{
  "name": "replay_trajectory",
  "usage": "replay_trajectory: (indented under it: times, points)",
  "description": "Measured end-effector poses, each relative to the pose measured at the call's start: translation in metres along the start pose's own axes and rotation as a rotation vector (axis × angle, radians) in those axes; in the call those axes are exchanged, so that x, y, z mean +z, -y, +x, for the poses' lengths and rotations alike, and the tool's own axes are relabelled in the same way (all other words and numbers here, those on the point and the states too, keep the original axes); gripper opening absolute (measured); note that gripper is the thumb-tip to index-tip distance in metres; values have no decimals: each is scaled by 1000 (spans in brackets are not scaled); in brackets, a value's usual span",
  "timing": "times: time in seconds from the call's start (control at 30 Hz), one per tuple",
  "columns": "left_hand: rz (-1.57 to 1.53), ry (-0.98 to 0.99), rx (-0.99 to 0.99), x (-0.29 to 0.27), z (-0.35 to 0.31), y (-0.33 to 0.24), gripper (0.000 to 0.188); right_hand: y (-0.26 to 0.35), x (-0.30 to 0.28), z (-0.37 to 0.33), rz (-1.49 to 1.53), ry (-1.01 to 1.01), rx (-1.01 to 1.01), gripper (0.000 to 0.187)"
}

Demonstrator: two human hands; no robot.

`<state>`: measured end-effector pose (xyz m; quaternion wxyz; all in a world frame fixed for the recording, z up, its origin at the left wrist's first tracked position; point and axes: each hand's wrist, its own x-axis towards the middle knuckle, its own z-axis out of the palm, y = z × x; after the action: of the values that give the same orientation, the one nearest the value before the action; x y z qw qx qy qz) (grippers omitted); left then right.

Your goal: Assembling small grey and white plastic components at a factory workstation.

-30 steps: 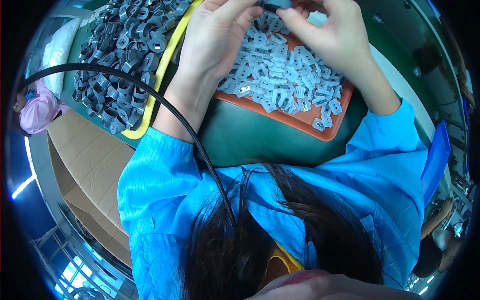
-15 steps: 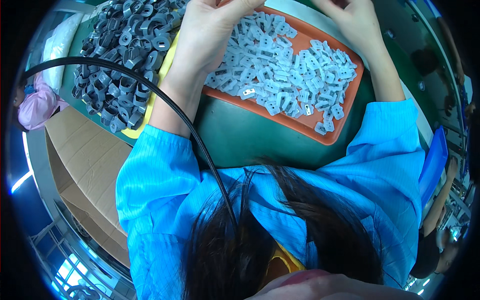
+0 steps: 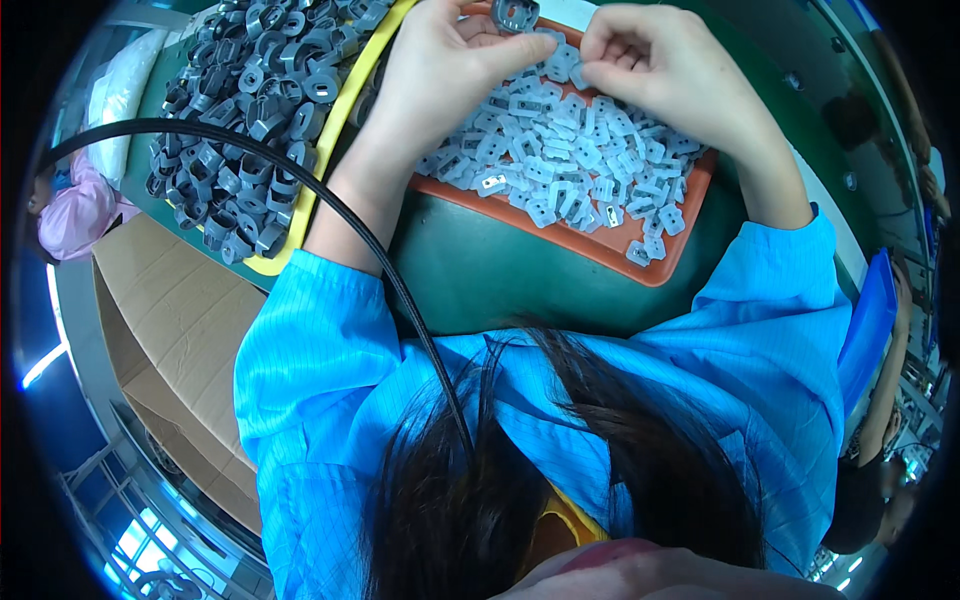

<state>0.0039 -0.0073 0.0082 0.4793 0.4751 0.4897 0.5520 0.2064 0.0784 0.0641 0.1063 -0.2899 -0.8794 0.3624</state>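
My left hand [image 3: 455,50] is closed around a dark grey plastic housing [image 3: 515,14], which sticks up beyond the thumb near the top edge of the view. Facing it, my right hand [image 3: 655,65] has its fingers curled into a pinch. A small translucent plastic piece [image 3: 578,76] shows at those fingertips, partly covered. Both hands are above an orange tray [image 3: 610,255] heaped with many more pale translucent pieces [image 3: 560,160]. A few of these carry a shiny metal plate.
Left of the tray, a yellow-rimmed tray [image 3: 305,205] holds a heap of dark grey housings [image 3: 240,130]. A black cable [image 3: 345,215] arches across my left forearm. A cardboard box [image 3: 180,320] stands at the left, a blue bin [image 3: 868,325] at the right. Other people are at both sides.
Both hands have come closer together over the orange tray, the right one moving left and down. The dark grey housing in my left hand has come into view.
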Motion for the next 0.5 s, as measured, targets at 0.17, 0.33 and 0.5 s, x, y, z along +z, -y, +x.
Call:
replay_trajectory:
  times: [0.17, 0.33, 0.5]
  points:
    - [21, -48, 86, 30, 0, 0, 34, -19, -1, 5, 698, -126, 143, 17]
    - [586, -218, 224, 34, -3, -4, 35, -9, 14, 5, 425, -281, 16, 16]
    - [807, -205, 438, 32, -1, 1, 36, 1, 16, -1, -132, -478, -256, 14]
